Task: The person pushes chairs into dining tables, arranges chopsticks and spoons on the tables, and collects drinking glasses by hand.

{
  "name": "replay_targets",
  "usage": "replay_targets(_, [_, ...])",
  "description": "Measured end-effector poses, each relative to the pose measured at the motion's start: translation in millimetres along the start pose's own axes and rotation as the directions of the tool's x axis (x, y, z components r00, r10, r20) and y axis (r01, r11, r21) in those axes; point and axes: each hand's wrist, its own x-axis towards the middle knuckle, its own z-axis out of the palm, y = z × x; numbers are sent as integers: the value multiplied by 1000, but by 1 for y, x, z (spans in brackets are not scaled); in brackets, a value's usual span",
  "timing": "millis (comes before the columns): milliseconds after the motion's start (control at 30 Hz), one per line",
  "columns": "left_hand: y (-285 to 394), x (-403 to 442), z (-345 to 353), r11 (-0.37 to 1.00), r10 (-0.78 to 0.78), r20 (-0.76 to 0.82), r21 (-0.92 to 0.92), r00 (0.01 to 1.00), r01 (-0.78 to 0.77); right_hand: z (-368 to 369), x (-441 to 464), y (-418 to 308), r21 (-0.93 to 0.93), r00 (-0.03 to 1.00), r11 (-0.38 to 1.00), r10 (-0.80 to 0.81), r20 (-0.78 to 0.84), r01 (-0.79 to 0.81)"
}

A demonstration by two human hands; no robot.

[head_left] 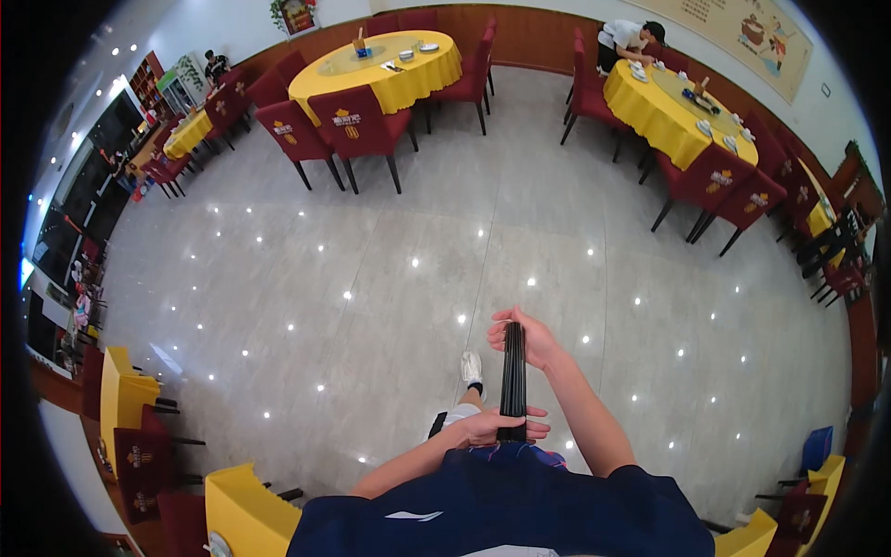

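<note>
"What takes up most of the view?"

"The shiny grey floor [418,232], dotted with reflected lights. Beyond it stand two large round surfaces draped in yellow, one farther left [311,91] and one farther right [640,113], with dark red chairs [348,125] around them."

"Anyone else there?"

"A person in a white top [620,37] leans over the right-hand one."

"And closer in?"

"The wearer's dark blue shirt [520,506], then a white shoe [471,367] on the floor. In front of the shirt is a bundle of slim dark sticks [513,376], held in the air over the floor, its near end close to the shirt."

"How do the hands have it?"

"The left hand [483,427] grips near the close end, thumb across the top, fingers showing past the other side. The right hand [535,342] is partly open, cupped behind the far end."

"Smallest?"

"White dishes [638,71] on the right-hand surface."
</note>
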Motion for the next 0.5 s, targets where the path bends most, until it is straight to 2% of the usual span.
replay_targets(133, [96,28,-35,997,68,72,-37,995,-65,8,92,-55,-149,999,989,14,-42,-20])
replay_targets(233, [167,38,-53,995,92,86,-31,992,-90,17,147,-104,-206,997,978,-49,-56,37])
replay_targets(333, [219,42,-71,999,29,85,13,996,-30,7,176,-134,-167,994,983,-89,-58,78])
replay_targets(400, [250,50,-83,1000,4,48,-23,999,-3,-17,198,-153,-14,985,992,-124,-124,123])
replay_targets(500, [286,51,-88,996,-3,0,87,1000,3,-33,220,-185,1,962,983,-181,-203,185])
